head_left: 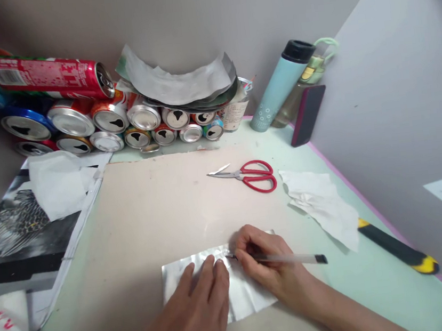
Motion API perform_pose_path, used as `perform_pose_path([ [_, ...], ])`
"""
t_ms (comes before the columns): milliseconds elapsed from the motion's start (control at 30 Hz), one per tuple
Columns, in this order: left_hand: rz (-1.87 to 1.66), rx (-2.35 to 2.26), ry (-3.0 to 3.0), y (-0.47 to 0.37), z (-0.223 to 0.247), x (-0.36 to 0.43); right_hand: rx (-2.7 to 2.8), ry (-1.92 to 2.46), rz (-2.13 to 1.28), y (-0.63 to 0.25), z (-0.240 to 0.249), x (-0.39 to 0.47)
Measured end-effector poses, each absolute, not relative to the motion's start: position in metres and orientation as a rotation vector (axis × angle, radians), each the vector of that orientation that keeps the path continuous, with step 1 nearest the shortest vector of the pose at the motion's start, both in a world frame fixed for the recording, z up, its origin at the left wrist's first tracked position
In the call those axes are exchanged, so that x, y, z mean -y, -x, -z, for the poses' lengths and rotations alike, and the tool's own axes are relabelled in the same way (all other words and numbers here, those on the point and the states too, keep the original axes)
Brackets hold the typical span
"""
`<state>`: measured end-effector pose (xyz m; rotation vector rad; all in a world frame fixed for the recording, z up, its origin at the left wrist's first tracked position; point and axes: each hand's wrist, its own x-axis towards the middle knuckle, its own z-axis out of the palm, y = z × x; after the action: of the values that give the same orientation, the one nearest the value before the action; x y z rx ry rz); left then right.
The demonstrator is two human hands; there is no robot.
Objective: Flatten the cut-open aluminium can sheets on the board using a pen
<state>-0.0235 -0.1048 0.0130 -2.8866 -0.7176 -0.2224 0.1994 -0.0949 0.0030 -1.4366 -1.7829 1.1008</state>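
Note:
A silvery metal sheet (245, 294), cut to a rough rectangle, lies on the beige board (150, 212) near the table's front. My left hand (200, 297) rests flat on the sheet's left part, fingers stretched out. Pinched in my right hand (269, 261) is a pen (297, 257) with a clear barrel and black end. Its tip touches the sheet close to the upper edge, just right of my left fingertips. Beyond the hands lie red-handled scissors (256, 176), with their blades apart and pointing left.
Several drink cans (144, 116) are stacked along the back wall, with curved metal sheets (182, 81) on top. A blue bottle (282, 88) and a dark phone-like slab (307, 116) stand back right. Crumpled tissue (322, 201) and a black-yellow cutter (396, 246) lie right; printed pages (15, 228) lie left.

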Motion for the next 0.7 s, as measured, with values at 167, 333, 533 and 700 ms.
perform_pose_path([
  [167, 0.263, 0.693, 2.894, 0.0238, -0.0152, 0.1028, 1.806, 1.408, -1.106, -0.1998, -0.0061, 0.0948],
  [333, 0.262, 0.708, 2.899, 0.0255, -0.0165, 0.1044, 1.821, 1.402, -1.091, -0.2004, -0.0063, 0.0939],
  [533, 0.259, 0.695, 2.920, 0.0264, -0.0145, 0.1043, 1.808, 1.398, -1.090, -0.1995, -0.0070, 0.0945],
  [700, 0.193, 0.664, 2.923, 0.0250, -0.0139, 0.1032, 1.810, 1.380, -1.131, -0.2009, -0.0067, 0.0954],
])
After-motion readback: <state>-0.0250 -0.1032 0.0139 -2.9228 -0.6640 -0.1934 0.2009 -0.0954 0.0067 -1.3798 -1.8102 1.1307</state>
